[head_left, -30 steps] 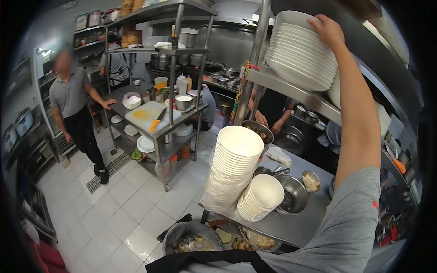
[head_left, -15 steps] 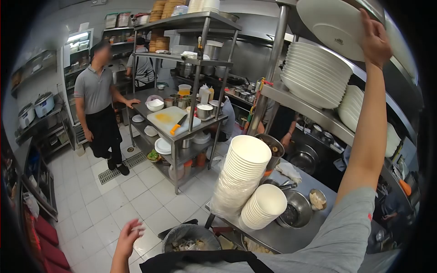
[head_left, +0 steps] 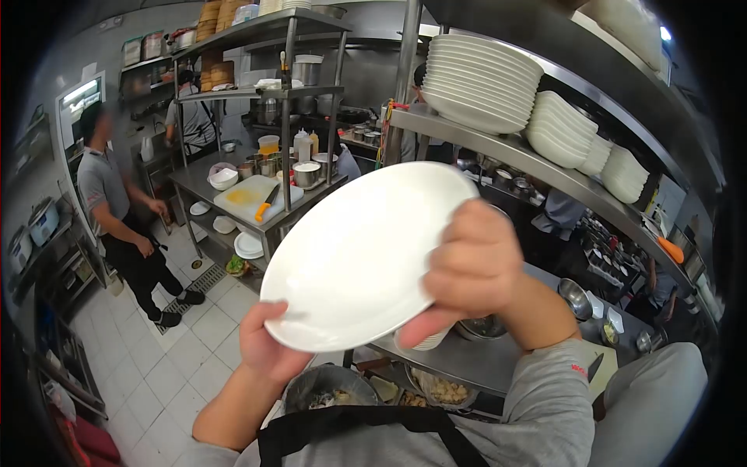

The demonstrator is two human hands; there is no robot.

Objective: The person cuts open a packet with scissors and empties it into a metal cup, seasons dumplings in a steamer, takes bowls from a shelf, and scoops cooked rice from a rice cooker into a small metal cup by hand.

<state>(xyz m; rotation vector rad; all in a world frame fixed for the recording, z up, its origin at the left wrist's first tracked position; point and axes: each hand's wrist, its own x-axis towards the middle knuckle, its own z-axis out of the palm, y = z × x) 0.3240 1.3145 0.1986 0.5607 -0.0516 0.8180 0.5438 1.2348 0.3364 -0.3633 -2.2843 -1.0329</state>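
Note:
A large white oval plate (head_left: pixel 358 253) is held up in front of me, tilted, between both hands. My left hand (head_left: pixel 268 338) grips its lower left rim, with the thumb on the upper face. Around the right edge my right hand (head_left: pixel 475 261) is closed, slightly blurred, its fingers curled at the rim. Behind the plate, a stack of white bowls (head_left: pixel 424 341) is mostly hidden, with only a small part showing below it. On the steel shelf at the upper right stands a tall stack of white dishes (head_left: pixel 482 82).
More stacked white dishes (head_left: pixel 562 128) line the steel shelf (head_left: pixel 467 136). A prep table to the left carries a cutting board (head_left: pixel 247 199) and an orange-handled knife (head_left: pixel 267 202). One person (head_left: pixel 117 210) stands at the left. Below me is a lined bin (head_left: pixel 299 389).
My right hand has come down from above the shelf with the plate. My left hand, empty before, has risen and now grips the plate too. The person at left has shifted.

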